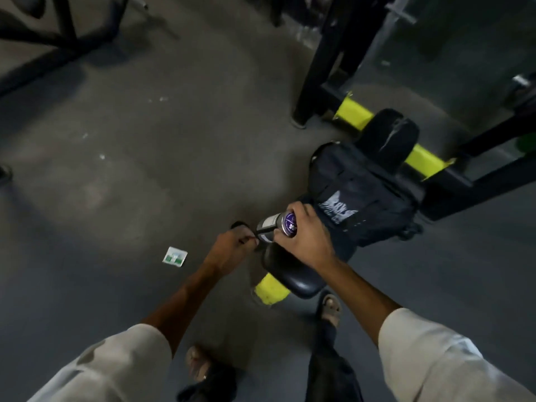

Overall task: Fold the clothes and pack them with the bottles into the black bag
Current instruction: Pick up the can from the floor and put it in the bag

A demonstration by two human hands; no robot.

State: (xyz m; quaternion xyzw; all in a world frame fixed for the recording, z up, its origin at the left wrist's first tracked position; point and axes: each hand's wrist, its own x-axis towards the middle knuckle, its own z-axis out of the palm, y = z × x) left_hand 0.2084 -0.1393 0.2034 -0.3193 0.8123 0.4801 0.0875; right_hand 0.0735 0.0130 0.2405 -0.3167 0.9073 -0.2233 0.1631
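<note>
Above the near end of the padded desk [290, 274], the right hand [304, 236] holds a bottle [271, 226] on its side. The bottle has a silver-grey body with a pale label, a dark band and a round purple end with white print. The right fingers [293, 211] curl round that purple end. Just beside it, the left hand [229, 248] pinches a thin dark loop [238, 225] between its fingers [249, 240]. The loop may be a carry strap on the bottle, but blur hides where it joins.

Behind the bottle, the black bag [362, 198] lies on the desk, with a pale emblem on its front. Its mouth cannot be made out.

To the left, the grey floor [145, 140] lies wide and bare, apart from a small green-and-white packet [175, 256]. On the right and beyond the bag, the yellow-and-black frame [353, 114] closes in. Dark machine legs cut off at the top edge.
</note>
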